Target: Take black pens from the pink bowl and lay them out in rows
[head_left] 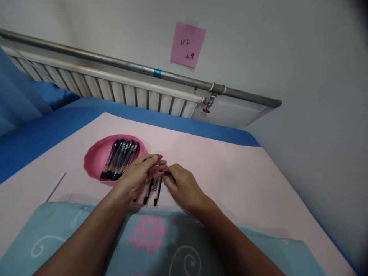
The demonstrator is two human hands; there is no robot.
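Note:
A pink tray (94, 163) lies on the pale pink sheet and holds several black pens (119, 159) side by side. In front of it, my left hand (139, 176) and my right hand (182, 186) meet over a few loose black pens (156, 191) that lie on the sheet. The left hand's fingers are stretched toward the right hand and rest on or around a pen. The right hand's fingertips are pinched together at the top end of a pen. How many pens each hand touches is hidden under the fingers.
A pale pink sheet (230, 172) covers a blue mattress (43, 130). A light blue patterned cloth (149, 237) lies near me. A thin white stick (56, 186) rests at the left. A radiator (115, 90), a pipe and a pink note (188, 44) are on the wall.

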